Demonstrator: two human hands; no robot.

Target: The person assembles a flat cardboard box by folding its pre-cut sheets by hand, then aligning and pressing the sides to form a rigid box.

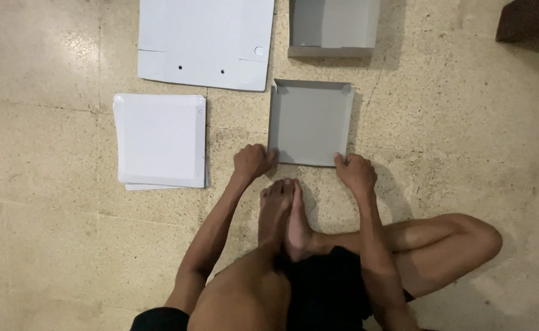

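A shallow grey cardboard tray (310,122), square with low folded-up walls and notched corners, lies flat on the speckled stone floor (49,245), directly between the two hands. The left hand (252,162) has its fingers curled shut on the tray's near left corner; the right hand (355,172) presses its fingers onto the near right corner, thumb against the wall. Just below the hands, the person's bare feet (284,214) rest together. Left of the left fingers sits a stack of white square sheets (160,140). Beyond them lies a flat white die-cut cardboard blank (205,40), and beyond the right fingers a second grey folded tray (334,27).
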